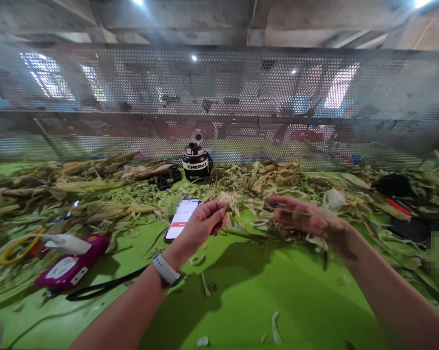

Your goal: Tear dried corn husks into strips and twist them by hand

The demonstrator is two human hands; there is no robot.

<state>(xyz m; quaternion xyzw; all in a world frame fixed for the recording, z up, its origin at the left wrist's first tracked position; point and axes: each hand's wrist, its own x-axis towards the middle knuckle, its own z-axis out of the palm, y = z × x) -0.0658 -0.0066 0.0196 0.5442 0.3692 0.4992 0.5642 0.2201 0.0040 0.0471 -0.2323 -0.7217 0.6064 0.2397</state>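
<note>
My left hand (207,221), with a pale watch strap (164,268) at its wrist, is closed in a pinch above the green table (248,291). A pale, crumpled piece of dried corn husk (229,200) shows at its fingertips. Off to the right, my right hand (305,217) is raised with its fingers stretched toward the left, apart from the left hand and somewhat blurred by motion. No held thing is visible in it. Just behind my left hand lies a phone (183,216) with a lit screen. Loose husk strips (256,228) lie beneath and between the hands.
A black jug marked ENERGY (195,165) stands at the back before a perforated metal screen (227,92). Husk piles (92,172) spread along the back and sides. A magenta power bank-like box (74,265) with a white plug and black strap lies left; a red-handled tool (398,206) lies right.
</note>
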